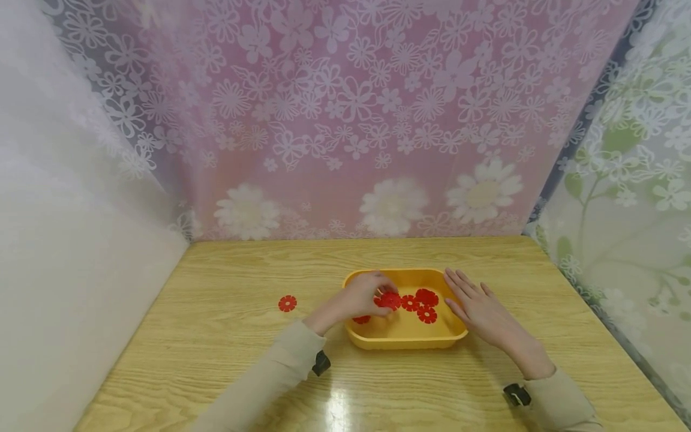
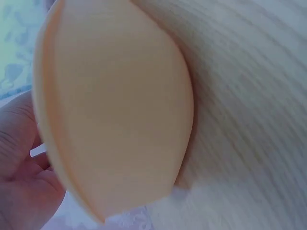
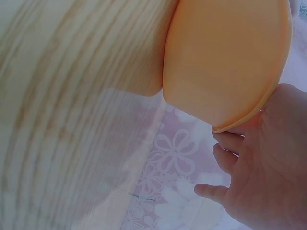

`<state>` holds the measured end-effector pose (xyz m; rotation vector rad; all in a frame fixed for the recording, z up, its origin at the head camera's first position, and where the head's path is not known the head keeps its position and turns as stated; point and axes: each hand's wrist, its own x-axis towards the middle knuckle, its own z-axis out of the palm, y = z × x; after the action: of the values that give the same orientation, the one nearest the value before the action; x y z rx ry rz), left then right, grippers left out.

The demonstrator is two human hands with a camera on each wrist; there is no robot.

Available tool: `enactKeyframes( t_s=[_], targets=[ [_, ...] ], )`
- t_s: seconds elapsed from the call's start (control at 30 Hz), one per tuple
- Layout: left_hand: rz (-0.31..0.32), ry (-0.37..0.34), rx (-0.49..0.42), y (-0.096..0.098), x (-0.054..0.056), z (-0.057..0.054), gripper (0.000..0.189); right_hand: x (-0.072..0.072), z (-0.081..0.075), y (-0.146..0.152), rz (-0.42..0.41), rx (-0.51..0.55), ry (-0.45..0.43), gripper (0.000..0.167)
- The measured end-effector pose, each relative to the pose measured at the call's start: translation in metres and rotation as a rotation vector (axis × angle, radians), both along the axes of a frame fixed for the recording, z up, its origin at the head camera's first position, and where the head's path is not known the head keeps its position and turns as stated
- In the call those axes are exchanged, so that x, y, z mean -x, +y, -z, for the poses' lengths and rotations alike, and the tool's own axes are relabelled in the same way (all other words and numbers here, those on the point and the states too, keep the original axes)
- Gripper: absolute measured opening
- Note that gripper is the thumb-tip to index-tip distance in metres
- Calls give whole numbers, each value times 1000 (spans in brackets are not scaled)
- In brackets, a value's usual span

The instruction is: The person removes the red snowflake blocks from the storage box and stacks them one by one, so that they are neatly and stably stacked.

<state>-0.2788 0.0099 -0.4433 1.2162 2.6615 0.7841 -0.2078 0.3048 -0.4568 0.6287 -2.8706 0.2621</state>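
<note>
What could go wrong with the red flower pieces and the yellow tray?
Some red pieces in the tray are bunched together, so several might come up at once. The left hand reaches inside and could nudge the tray. One loose piece lies outside on the table and might be forgotten.

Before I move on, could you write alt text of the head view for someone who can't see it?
A person's left hand curls its fingers around red flower-shaped pieces in a yellow tray while the right hand rests at its right rim. Another red piece lies on the wooden table to the tray's left. A pink flowered backdrop hangs behind.
</note>
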Motion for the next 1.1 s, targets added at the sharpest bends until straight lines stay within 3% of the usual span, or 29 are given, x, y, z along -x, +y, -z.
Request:
enactKeyframes(
  t_s=[0.17, 0.43, 0.77, 1.1],
  targets=[
    [-29, -1, -16, -17, 1, -7, 39, 0, 0, -1, -19, 16, 39, 61],
    [-74, -27, -97, -50, 2, -21, 39, -2, -8, -4, 0, -11, -30, 62],
    [-154, 4, -137, -96, 1, -23, 41, -3, -12, -4, 12, -15, -81, 63],
    [-213, 49, -146, -139, 0, -21, 41, 3, 3, 3, -43, 15, 35, 62]
  ],
)
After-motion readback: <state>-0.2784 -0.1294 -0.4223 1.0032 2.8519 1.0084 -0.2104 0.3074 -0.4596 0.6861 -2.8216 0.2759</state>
